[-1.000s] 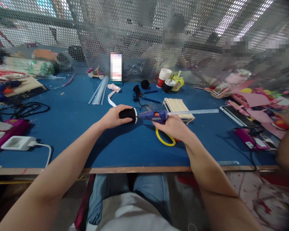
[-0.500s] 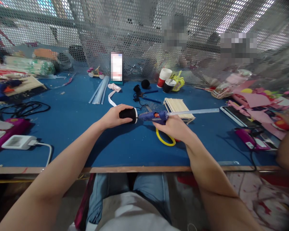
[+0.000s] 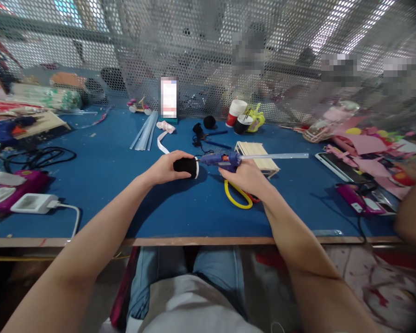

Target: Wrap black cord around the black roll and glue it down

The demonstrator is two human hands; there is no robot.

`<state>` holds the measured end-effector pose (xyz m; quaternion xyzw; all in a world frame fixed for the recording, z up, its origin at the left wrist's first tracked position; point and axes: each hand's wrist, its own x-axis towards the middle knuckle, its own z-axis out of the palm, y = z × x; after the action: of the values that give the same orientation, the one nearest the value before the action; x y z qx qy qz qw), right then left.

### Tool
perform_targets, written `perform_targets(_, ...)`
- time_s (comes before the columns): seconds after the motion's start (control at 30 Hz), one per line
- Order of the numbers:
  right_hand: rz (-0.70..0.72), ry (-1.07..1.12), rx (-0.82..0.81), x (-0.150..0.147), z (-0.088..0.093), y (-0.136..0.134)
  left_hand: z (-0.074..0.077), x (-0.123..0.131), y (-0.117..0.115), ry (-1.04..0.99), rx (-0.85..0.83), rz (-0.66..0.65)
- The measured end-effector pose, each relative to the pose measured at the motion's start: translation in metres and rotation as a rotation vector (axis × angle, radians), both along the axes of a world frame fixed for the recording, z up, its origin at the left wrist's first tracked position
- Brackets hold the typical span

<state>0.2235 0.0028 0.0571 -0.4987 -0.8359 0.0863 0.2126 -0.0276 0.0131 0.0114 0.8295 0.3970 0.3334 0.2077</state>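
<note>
My left hand [image 3: 162,169] is closed around a black-covered paper cup [image 3: 185,167] lying on its side, its white rim facing right. In my right hand [image 3: 247,176] is a blue glue gun [image 3: 222,160], pointing left. Its nozzle is at the far part of the cup's rim; whether it touches I cannot tell. A long clear glue stick [image 3: 277,156] sticks out of the gun's back end. Under my right hand lie scissors with a yellow handle [image 3: 238,196], partly hidden. A small wooden-stick rack [image 3: 258,157] stands just behind that hand.
Behind are loose glue sticks [image 3: 144,132], white ribbon [image 3: 162,141], pliers [image 3: 215,138], stacked paper cups [image 3: 236,112] and a lit phone [image 3: 168,98]. Purple power strips lie left [image 3: 17,189] and right [image 3: 358,200]. At far right another person's arm [image 3: 414,212] shows beside pink pieces.
The glue gun's nozzle has shifted from the middle of the cup's rim toward its far side. My left hand keeps its grip on the cup. The view has shifted slightly.
</note>
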Motion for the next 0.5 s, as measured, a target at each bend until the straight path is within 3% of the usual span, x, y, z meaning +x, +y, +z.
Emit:
perform_targets(0.17, 0.059, 0.029, 0.005, -0.003, 0.004, 0.007, 0.0, -0.001, 0.001, 0.002, 0.002, -0.003)
perform_targets(0.3, 0.023, -0.021, -0.012, -0.007, 0.015, 0.01, -0.001, -0.001, 0.001, 0.004, -0.018, 0.025)
perform_targets(0.5, -0.027, 0.031, -0.194, -0.009, 0.027, 0.005, 0.0, -0.001, 0.0, 0.03, -0.011, 0.022)
